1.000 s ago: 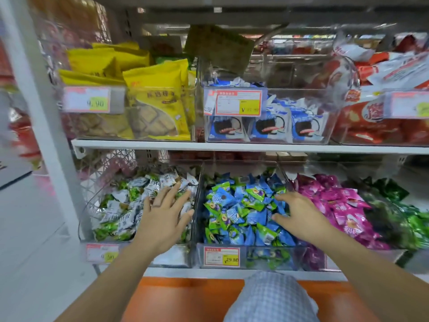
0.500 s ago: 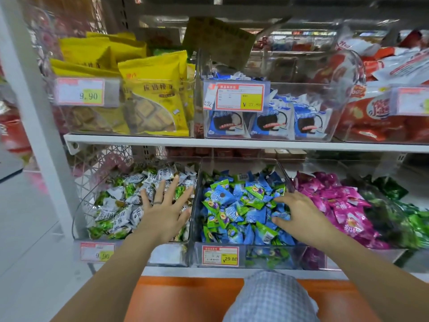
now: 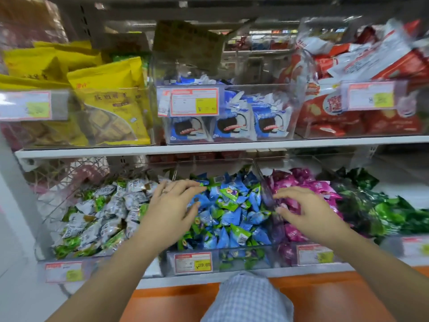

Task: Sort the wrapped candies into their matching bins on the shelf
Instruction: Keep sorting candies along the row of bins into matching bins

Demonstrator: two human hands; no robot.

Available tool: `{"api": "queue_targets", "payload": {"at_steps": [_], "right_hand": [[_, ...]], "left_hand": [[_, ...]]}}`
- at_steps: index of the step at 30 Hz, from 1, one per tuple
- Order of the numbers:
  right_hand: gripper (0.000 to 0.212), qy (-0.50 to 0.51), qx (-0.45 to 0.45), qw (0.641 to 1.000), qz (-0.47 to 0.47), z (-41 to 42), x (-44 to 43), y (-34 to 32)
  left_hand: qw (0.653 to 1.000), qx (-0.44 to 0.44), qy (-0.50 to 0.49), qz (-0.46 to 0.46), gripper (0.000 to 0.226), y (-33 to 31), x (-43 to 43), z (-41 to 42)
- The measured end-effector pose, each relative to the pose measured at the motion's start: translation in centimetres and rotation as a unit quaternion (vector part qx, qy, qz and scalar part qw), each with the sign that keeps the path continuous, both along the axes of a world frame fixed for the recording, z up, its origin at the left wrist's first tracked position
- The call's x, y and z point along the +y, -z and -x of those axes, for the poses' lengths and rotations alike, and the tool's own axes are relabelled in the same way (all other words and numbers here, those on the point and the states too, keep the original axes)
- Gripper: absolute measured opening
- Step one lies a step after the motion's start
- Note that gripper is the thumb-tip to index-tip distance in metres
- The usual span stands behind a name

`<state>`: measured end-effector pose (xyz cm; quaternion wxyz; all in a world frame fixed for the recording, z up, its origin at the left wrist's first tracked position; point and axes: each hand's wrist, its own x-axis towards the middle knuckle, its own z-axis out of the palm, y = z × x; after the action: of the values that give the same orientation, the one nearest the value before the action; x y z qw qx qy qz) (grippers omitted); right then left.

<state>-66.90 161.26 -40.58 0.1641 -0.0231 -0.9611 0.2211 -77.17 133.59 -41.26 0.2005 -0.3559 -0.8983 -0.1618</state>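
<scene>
Head view. Left hand [image 3: 171, 212] outstretched, palm down, fingers splayed over the edge of crinkly blue candies [image 3: 232, 217], beside white-green candies [image 3: 99, 212]; grip slack, empty. Right hand [image 3: 306, 210] above the clear bin divider [image 3: 262, 182], over glossy pink candies [image 3: 308, 184]; grip loosely curved, nothing held. Price tag [image 3: 193, 263] below.

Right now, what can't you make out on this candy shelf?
Head view, blurred by motion: digits on the price tag of the blue candy bin.
Hidden by curled fingers of the right hand: whether it pinches one of the pink candies.
Cut off by the right edge: the dark green candies.
</scene>
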Motion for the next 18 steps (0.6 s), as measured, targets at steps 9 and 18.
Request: {"api": "queue_targets", "payload": {"at_steps": [9, 18], "right_hand": [[0.016, 0.138, 0.114, 0.983, 0.050, -4.6, 10.4, 0.1], [0.019, 0.331, 0.218, 0.913, 0.096, -7.3, 22.7, 3.1]], "left_hand": [[0.979, -0.053, 0.195, -0.014, 0.030, -1.0, 17.8, -2.5], [0.948, -0.110, 0.293, 0.062, 0.030, -2.5, 33.1, -1.8]]}}
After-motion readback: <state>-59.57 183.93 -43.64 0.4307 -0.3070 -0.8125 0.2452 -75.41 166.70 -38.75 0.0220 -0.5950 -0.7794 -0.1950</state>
